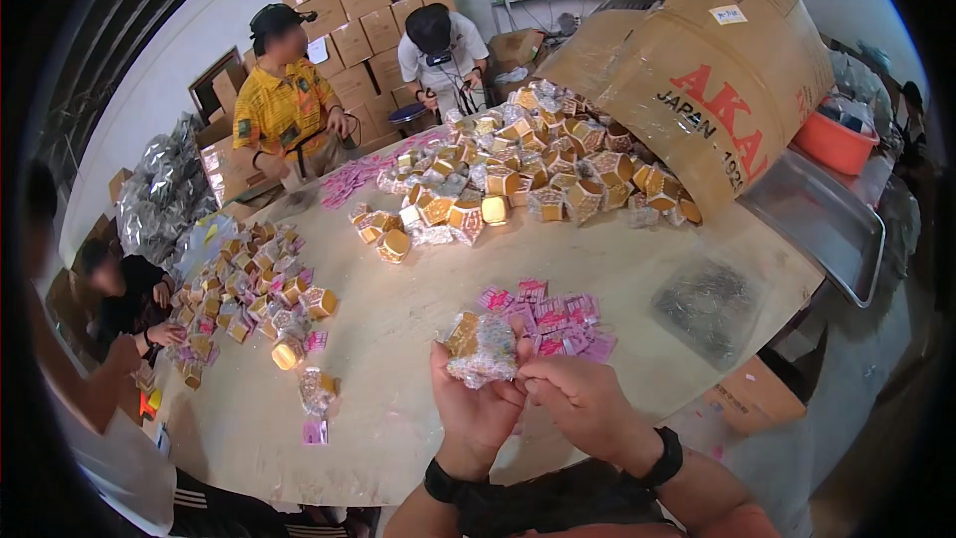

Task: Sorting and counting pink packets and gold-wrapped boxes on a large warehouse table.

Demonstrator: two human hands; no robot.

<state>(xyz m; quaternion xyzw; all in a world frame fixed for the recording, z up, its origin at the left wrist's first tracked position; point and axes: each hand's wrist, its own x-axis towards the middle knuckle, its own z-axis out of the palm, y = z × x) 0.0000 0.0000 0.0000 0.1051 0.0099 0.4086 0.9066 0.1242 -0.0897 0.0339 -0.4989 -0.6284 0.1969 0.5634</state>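
The left hand cups a small gold item in crinkled clear wrap, its fingers curled around the underside, while the right hand pinches the wrap's edge between thumb and fingertips. Both hands meet over the near edge of the round worktop, the wrapped item raised just above it. Just beyond the hands lies a cluster of pink sachets. Farther ahead a heap of wrapped gold boxes spills from a tipped cardboard carton. To the left of the hands sits a smaller pile of gold boxes. To the right rests a clear bag of dark bits, with a metal tray beyond it.
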